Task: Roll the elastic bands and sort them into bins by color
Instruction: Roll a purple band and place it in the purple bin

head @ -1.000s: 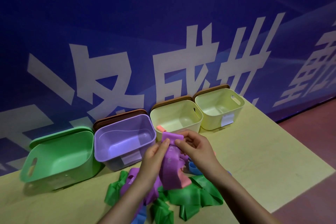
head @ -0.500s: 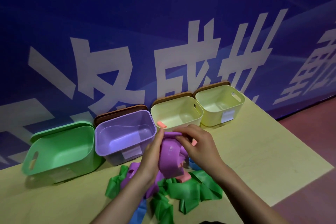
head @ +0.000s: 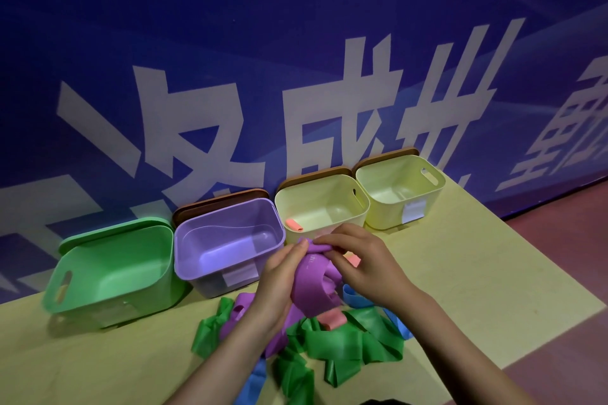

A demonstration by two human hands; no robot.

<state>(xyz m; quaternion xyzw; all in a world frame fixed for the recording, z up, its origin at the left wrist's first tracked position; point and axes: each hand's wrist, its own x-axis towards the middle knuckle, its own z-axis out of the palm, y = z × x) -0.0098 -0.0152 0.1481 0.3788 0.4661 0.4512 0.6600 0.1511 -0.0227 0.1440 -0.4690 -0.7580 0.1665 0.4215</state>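
Hands work above the tabletop: left hand and right hand pinch a purple elastic band beside the purple bin. Rolling looks best kept tight, edges aligned.

Both hands, left hand and right hand, pinch a purple band.

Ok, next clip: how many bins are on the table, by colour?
Green bin: 1
Purple bin: 1
Pale yellow bins: 2, one holding a rolled pink band, the other at the row's right end
Total: 4 bins
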